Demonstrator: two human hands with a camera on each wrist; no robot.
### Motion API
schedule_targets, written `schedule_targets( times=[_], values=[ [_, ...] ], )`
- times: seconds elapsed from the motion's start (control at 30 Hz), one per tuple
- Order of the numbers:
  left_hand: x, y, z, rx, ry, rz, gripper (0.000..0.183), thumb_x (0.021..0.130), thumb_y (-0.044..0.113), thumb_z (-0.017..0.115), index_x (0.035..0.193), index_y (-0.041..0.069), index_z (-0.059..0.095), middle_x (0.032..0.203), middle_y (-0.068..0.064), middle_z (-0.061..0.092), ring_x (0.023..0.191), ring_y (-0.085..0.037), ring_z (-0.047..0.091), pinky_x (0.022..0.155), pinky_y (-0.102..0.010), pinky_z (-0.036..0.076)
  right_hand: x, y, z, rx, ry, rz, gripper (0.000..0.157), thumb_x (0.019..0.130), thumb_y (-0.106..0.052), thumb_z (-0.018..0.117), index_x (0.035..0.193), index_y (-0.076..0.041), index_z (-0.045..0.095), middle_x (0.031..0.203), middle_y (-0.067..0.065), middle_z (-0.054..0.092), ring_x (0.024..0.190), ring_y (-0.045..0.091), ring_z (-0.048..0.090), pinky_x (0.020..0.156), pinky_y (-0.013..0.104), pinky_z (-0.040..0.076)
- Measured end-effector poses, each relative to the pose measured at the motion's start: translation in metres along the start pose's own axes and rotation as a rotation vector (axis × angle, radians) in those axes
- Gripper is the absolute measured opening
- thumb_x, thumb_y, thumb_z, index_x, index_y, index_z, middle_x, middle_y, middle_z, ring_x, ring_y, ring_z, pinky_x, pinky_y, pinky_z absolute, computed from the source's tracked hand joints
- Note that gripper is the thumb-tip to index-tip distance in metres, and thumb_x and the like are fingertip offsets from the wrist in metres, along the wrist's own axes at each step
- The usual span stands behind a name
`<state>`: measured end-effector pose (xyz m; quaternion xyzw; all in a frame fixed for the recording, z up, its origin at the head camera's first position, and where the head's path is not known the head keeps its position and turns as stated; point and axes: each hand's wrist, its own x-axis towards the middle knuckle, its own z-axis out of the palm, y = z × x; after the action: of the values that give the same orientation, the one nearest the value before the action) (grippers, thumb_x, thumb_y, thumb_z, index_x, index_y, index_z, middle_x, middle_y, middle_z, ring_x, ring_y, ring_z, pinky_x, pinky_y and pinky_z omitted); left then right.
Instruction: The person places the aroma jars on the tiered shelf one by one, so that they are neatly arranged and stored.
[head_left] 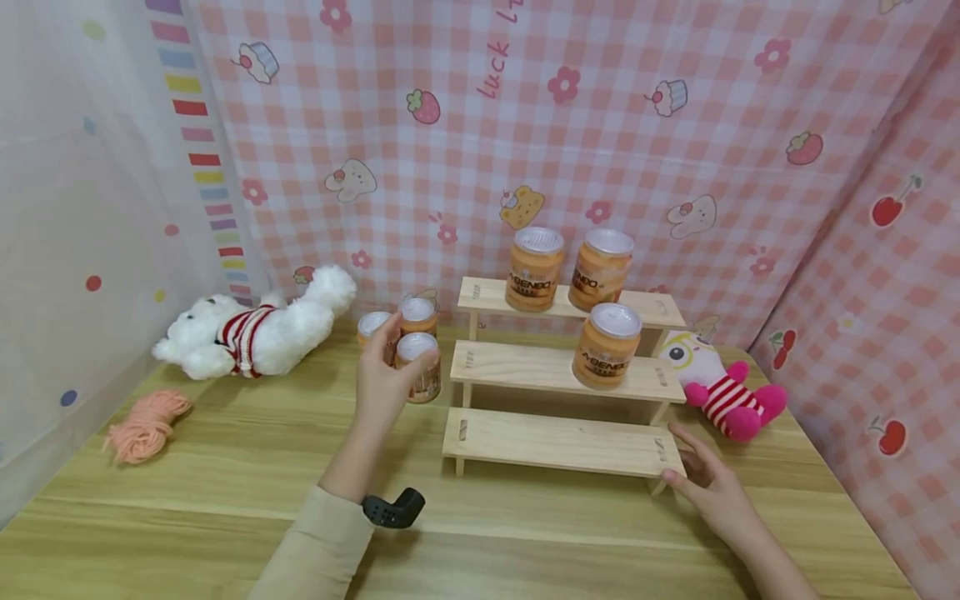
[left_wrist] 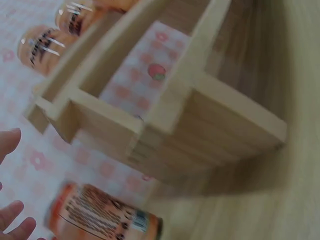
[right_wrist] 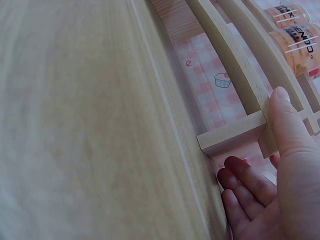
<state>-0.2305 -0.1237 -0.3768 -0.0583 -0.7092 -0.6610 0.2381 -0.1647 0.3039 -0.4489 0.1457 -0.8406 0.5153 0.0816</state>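
My left hand point(head_left: 378, 379) reaches over three orange cans with pale lids, its thumb and fingers spread about the front can point(head_left: 422, 385). In the left wrist view, a gap shows between those fingers point(left_wrist: 11, 214) and a can point(left_wrist: 102, 212). At the lowest tier of a three-step wooden display rack point(head_left: 555, 437), my right hand point(head_left: 712, 492) holds the right end, thumb at the front corner and index finger at the back. The right wrist view shows this thumb point(right_wrist: 287, 120) along the board's edge and the other fingers loosely bent below.
Two cans point(head_left: 534, 271) point(head_left: 600, 271) stand on the top tier and another can point(head_left: 606, 346) on the middle one. A white plush dog point(head_left: 262, 333) and peach yarn point(head_left: 148, 425) lie at left. Right of the rack sits a pink-and-white plush toy point(head_left: 723, 387). A checked curtain point(head_left: 465, 150) hangs behind.
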Motion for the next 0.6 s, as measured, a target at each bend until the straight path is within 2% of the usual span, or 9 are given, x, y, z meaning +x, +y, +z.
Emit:
schedule_targets(
  times=[0.17, 0.43, 0.6],
  values=[
    [0.002, -0.017, -0.003, 0.023, -0.010, -0.015, 0.075, 0.078, 0.005, 0.079, 0.140, -0.007, 0.039, 0.139, -0.025, 0.044, 0.128, -0.036, 0.042, 0.104, -0.044, 0.036, 0.000, 0.000, 0.000, -0.017, 0.000, 0.005, 0.059, 0.091, -0.001, 0.063, 0.143, 0.004, 0.036, 0.118, 0.034, 0.057, 0.102, -0.006, 0.054, 0.080, 0.010, 0.043],
    [0.006, -0.041, -0.004, 0.094, -0.029, -0.011, 0.078, 0.076, 0.006, 0.082, 0.141, -0.005, 0.040, 0.134, -0.023, 0.049, 0.122, -0.031, 0.047, 0.102, -0.043, 0.038, 0.000, 0.000, 0.000, -0.016, 0.001, -0.007, 0.059, 0.091, 0.001, 0.063, 0.143, 0.004, 0.036, 0.116, 0.035, 0.057, 0.101, -0.006, 0.054, 0.080, 0.011, 0.043],
    [0.006, -0.051, -0.004, 0.118, -0.041, -0.036, 0.081, 0.076, 0.008, 0.082, 0.144, -0.001, 0.038, 0.136, -0.019, 0.048, 0.122, -0.030, 0.046, 0.101, -0.044, 0.037, 0.000, 0.000, 0.001, -0.010, 0.004, -0.011, 0.058, 0.091, 0.001, 0.063, 0.142, 0.005, 0.036, 0.116, 0.036, 0.057, 0.101, -0.005, 0.055, 0.080, 0.011, 0.043]
  ],
)
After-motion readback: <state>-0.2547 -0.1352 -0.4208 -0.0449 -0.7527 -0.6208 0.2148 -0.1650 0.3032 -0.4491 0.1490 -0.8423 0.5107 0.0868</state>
